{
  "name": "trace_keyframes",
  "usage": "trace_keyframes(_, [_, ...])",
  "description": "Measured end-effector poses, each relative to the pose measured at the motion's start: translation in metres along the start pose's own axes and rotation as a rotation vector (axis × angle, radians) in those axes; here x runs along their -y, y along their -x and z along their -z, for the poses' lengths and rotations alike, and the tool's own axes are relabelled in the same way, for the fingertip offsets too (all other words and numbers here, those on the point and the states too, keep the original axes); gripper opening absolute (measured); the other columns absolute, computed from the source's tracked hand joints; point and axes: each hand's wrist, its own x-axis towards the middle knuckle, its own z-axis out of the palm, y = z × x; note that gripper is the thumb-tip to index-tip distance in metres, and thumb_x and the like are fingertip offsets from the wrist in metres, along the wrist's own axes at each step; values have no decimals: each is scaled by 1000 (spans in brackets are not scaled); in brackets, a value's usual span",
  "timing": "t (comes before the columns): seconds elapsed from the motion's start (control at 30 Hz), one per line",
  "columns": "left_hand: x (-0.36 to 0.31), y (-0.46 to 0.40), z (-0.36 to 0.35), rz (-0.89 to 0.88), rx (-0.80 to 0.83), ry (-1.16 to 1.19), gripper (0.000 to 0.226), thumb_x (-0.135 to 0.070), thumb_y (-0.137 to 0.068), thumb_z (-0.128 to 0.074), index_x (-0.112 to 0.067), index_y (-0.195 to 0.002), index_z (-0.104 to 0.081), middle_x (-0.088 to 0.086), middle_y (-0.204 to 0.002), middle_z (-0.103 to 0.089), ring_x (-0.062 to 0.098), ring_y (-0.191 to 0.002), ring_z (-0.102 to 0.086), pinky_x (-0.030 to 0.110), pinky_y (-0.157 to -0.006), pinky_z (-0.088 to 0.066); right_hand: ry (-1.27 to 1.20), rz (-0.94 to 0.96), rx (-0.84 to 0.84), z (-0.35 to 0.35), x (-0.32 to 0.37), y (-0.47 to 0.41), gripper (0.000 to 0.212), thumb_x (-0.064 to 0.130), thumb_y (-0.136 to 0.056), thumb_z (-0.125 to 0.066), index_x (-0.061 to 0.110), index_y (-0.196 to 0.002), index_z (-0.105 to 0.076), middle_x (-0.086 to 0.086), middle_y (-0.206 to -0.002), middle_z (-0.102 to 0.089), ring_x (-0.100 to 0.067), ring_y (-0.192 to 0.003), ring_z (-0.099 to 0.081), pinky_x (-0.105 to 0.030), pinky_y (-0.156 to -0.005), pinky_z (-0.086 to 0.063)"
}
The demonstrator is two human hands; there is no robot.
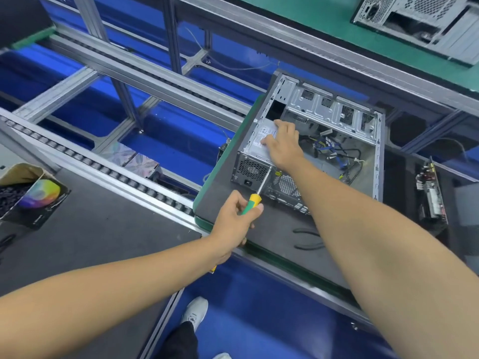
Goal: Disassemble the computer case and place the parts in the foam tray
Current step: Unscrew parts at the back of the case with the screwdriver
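Head view: left grip (234,218) clutches screwdriver (255,198); right grip (283,145) spread on case's (378,141) power supply (259,137).

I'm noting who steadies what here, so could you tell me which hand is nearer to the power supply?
Right. The right hand rests flat on top of the power supply inside the computer case; the left hand is below it, outside the case, gripping the screwdriver.

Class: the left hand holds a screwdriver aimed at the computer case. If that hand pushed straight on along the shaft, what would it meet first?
Probably the rear panel of the computer case, beside the power supply. The left hand grips the screwdriver; its tip already looks at or near that panel, though depth is unclear.
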Motion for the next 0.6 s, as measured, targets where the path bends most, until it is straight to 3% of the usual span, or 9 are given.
trace_keyframes(0.1, [0,6,-14,-71,-205,-151,33,-42,-96,-66,-19,-90,-44,-4,-81,-57,20,-74,-54,46,-72,-51,0,-10,-4,1,2,0,66,34,-100,-52,13,-157,-27,-6,-155,-27,-25,-143,-24,-44,-112,-29])
trace_keyframes(0.23, [4,10,-30,-112,-332,-417,32,-54,-97,-58,-28,-92,-40,-9,-80,-60,17,-77,-60,37,-62,-42,15,-14,-14,1,3,1,65,34,-100,-51,13,-157,-27,-6,-155,-27,-25,-143,-25,-43,-111,-30])
trace_keyframes(0.33, [4,3,-26,-126,-321,-263,35,-44,-91,-72,-23,-93,-44,-8,-81,-55,15,-74,-56,37,-64,-46,13,-14,-13,1,2,0,66,35,-100,-51,13,-157,-27,-6,-155,-27,-25,-142,-25,-42,-111,-30])
trace_keyframes(0.4, [1,-4,-14,-77,-282,-125,43,-34,-85,-82,-17,-87,-43,-4,-76,-51,15,-64,-48,32,-56,-40,9,-12,-12,0,1,0,65,35,-100,-51,12,-157,-27,-6,-154,-28,-25,-142,-25,-42,-111,-29])
trace_keyframes(0.5, [-11,-12,5,133,-113,141,50,-32,-80,-88,-21,-81,-40,5,-68,-53,13,-46,-41,22,-40,-22,15,-8,-19,-1,1,-1,65,35,-100,-51,12,-156,-27,-7,-154,-28,-26,-141,-25,-42,-111,-29])
trace_keyframes(0.6, [-15,-12,11,383,67,393,40,-37,-78,-89,-22,-87,-53,-1,-75,-61,5,-49,-43,16,-33,-17,26,-7,-15,-3,1,-2,66,35,-100,-51,11,-157,-26,-7,-154,-27,-27,-142,-25,-43,-112,-29])
